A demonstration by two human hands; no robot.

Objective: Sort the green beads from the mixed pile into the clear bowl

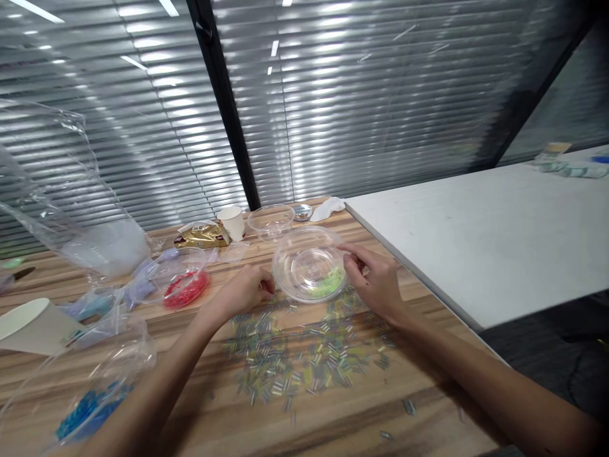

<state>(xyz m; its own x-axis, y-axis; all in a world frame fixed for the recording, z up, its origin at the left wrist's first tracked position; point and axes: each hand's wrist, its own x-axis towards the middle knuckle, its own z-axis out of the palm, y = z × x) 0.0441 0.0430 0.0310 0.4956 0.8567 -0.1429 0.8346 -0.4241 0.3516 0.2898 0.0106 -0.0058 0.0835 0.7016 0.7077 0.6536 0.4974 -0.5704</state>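
Note:
A round clear plastic bowl (290, 273) stands on the wooden table, with light green pieces (328, 284) in its lower right part. My right hand (373, 279) is at the bowl's right side; its index finger reaches over the rim, the thumb lies close below, and the other fingers are curled. Just left of the bowl, my left hand (250, 289) is closed low over the table, fingertips pressed together. Whatever they may hold is hidden. Many small clear and yellowish tube-shaped pieces (304, 355) lie scattered between my forearms, slightly blurred.
Left are a clear container with red pieces (185, 289), another with blue pieces (92, 406), a paper cup (35, 327) and plastic bags (107, 247). Behind stand a gold packet (202, 235), a white cup (232, 223) and a clear bowl (271, 222). A white table (476, 235) adjoins right.

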